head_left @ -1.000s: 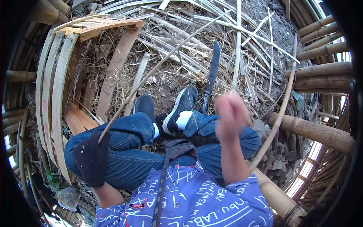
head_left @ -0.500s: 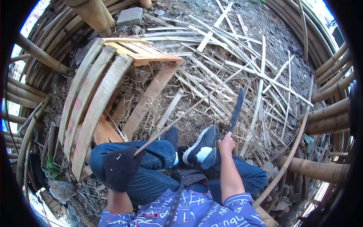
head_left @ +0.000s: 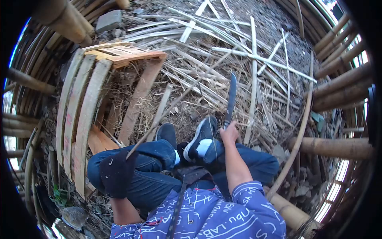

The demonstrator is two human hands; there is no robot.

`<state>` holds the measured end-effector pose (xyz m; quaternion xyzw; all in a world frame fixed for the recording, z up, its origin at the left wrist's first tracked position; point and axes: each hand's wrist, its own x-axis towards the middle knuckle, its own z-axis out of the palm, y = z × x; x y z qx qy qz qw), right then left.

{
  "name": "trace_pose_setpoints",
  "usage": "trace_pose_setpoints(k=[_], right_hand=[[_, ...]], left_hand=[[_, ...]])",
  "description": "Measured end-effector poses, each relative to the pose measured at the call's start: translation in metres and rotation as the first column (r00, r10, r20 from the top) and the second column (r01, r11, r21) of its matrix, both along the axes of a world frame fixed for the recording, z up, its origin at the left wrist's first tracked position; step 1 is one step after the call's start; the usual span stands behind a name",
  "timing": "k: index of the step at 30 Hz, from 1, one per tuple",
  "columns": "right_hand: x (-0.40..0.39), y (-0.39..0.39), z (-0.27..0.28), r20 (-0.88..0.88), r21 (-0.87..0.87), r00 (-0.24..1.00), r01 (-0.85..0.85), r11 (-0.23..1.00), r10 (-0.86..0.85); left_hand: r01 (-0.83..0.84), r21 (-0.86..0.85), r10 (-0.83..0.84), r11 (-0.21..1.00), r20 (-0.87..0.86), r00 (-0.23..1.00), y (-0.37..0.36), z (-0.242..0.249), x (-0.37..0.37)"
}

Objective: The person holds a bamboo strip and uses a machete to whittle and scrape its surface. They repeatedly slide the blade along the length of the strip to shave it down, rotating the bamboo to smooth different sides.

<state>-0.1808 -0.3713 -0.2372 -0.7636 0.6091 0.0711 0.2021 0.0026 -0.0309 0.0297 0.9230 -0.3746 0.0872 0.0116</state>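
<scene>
My right hand [head_left: 229,134] is closed round the handle of a long dark-bladed machete [head_left: 231,93], its blade pointing away from me over the ground. A black cloth [head_left: 116,175], perhaps a cap, covers my left hand and hides the fingers. From the cloth a long thin bamboo stick [head_left: 175,104] slants away to the upper right, its near end gripped there beside my knee. The machete is apart from the stick, to its right.
A slatted wooden crate [head_left: 93,119] lies on its side at the left, with fibrous shavings around it. Pale split bamboo strips [head_left: 254,59] litter the ground ahead. A grey block [head_left: 108,20] sits at the back, and bamboo poles [head_left: 338,146] run along both sides.
The whole scene has shifted left and slightly up as the head view moved. Both hands keep their holds on the machete and the stick, and the blade now points more nearly straight ahead.
</scene>
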Motion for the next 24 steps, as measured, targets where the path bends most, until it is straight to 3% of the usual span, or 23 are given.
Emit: trace_pose_setpoints(k=[7,11,14,15,17,19,22,24], right_hand=[[-0.006,-0.005,0.008,0.132,-0.040,0.980,0.156,0.987,-0.149],[-0.005,-0.015,0.008,0.211,0.045,0.950,0.224,0.974,-0.228],[-0.012,-0.034,-0.010,0.260,0.245,0.923,0.221,0.944,-0.284],[-0.018,-0.039,-0.026,0.343,0.169,0.910,0.185,0.968,-0.234],[-0.022,-0.045,-0.013,0.451,0.430,0.802,0.188,0.883,-0.391],[-0.022,-0.038,0.022,0.520,0.548,0.707,0.155,0.822,-0.480],[-0.017,-0.013,0.079,0.531,0.609,0.655,0.147,0.779,-0.538],[-0.023,0.002,0.088,0.571,0.681,0.497,0.158,0.715,-0.653]], left_hand=[[-0.014,0.006,0.014,1.000,-0.010,1.000,0.001,-0.004,0.000],[-0.012,-0.004,0.012,1.000,-0.001,1.000,0.000,-0.003,0.000],[-0.007,-0.021,0.007,1.000,0.019,1.000,0.001,-0.002,0.000],[-0.005,-0.033,0.006,0.999,0.026,1.000,0.001,-0.002,0.001],[-0.004,-0.052,0.005,0.999,0.025,1.000,0.001,-0.001,0.001],[0.003,-0.080,-0.001,0.997,0.024,1.000,0.000,-0.002,0.002],[-0.014,-0.120,0.014,0.993,0.004,1.000,-0.001,-0.002,0.001],[-0.036,-0.141,0.035,0.989,-0.006,0.999,-0.002,-0.003,0.001]])
